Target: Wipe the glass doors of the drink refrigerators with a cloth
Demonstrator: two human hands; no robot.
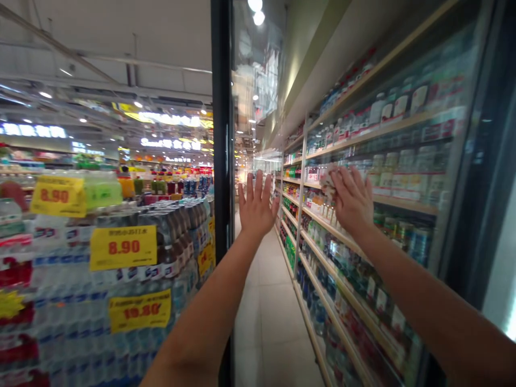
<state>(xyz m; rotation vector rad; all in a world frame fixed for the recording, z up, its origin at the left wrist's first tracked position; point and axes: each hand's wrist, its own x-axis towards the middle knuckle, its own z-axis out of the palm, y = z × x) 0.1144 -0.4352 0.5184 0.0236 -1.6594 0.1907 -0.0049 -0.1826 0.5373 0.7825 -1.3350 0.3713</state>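
Observation:
A tall glass door (278,301) in a black frame (221,134) stands in front of me. My left hand (258,207) is raised against the glass, palm forward, its fingers spread and holding nothing. To the right, my right hand (355,201) presses a crumpled, pale patterned cloth (328,180) to the pane. Part of the cloth is hidden under the fingers, and its left side sticks out past them. Both forearms reach up from the lower edge of the view.
Shelves of bottled drinks (399,166) show in the glass, beside a pale tiled floor (278,317). Left of the door frame, stacked packs of bottles (72,301) carry yellow price signs (123,247). Another dark upright (467,177) stands at the right.

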